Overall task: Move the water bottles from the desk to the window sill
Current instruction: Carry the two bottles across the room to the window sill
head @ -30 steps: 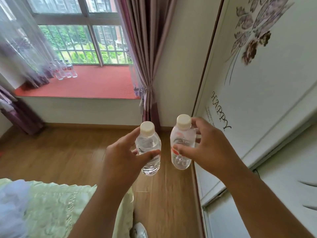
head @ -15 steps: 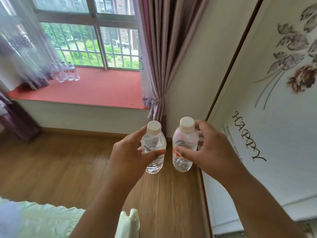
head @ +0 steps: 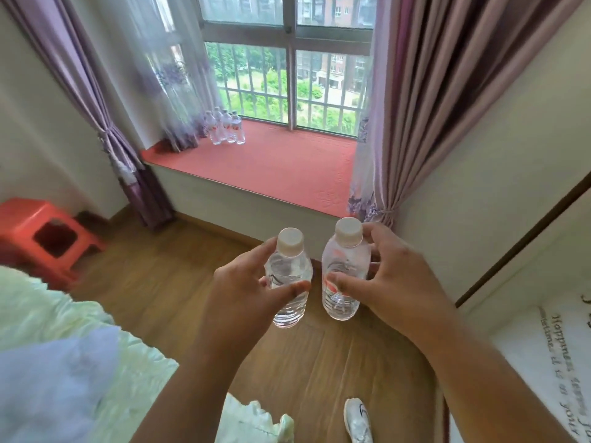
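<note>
Each grip pinches a water bottle upright: left hand (head: pixel 236 289) one bottle (head: pixel 289 279), right hand (head: pixel 393 282) another (head: pixel 343 273), carried above the floor toward the window sill (head: pixel 287 167), where four bottles (head: pixel 225 127) stand.

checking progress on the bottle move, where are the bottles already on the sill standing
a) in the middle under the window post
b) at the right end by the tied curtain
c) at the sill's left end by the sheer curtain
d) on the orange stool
c: the cluster of bottles stands at the far left end of the red sill, right beside the sheer curtain; the rest of the sill shows no bottles.
</note>
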{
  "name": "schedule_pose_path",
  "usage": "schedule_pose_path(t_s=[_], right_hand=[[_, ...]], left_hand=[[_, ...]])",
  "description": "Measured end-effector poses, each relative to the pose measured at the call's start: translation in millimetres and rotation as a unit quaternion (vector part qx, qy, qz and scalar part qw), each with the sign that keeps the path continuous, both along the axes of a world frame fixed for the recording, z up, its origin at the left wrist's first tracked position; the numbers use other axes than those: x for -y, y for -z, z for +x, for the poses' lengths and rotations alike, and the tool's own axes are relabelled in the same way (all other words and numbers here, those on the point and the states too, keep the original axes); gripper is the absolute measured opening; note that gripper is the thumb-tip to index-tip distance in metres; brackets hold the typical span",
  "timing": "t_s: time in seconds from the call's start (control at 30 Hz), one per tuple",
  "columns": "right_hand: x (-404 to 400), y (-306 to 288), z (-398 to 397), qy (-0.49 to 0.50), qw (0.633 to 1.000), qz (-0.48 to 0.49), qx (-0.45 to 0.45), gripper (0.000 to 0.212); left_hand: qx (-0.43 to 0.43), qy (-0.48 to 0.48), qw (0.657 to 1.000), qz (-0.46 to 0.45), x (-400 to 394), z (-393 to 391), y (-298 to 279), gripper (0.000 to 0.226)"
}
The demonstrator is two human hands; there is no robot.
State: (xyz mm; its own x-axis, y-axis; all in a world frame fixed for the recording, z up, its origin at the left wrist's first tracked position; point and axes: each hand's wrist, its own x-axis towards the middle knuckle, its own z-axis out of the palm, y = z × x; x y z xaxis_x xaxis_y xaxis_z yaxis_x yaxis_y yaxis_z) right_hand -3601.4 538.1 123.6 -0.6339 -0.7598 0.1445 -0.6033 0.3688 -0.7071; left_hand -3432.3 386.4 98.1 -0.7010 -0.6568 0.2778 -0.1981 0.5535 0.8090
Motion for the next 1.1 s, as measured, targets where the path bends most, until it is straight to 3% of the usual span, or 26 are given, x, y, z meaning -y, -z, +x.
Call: schedule_pose_path(t_s=[0.4, 0.57, 0.83, 1.1], right_hand=[[125, -17, -120, -0.208, 0.978, -0.006, -0.013, 0.067], [153, -14, -141, -0.278, 0.961, -0.002, -0.001, 0.068], [185, 8, -149, -0.335, 0.942, 0.003, 0.023, 0.067], [218, 15, -169, -0.324, 0.945, 0.030, 0.030, 0.066]], left_hand=[[-0.028, -0.223, 0.974, -0.017, 34, -73, -20, 0.063], [-0.033, -0.307, 0.951, -0.011, 28, -88, -15, 0.072], [0.013, -0.376, 0.926, 0.012, 33, -98, -4, 0.073], [0.036, -0.385, 0.922, 0.029, 71, -115, 11, 0.075]])
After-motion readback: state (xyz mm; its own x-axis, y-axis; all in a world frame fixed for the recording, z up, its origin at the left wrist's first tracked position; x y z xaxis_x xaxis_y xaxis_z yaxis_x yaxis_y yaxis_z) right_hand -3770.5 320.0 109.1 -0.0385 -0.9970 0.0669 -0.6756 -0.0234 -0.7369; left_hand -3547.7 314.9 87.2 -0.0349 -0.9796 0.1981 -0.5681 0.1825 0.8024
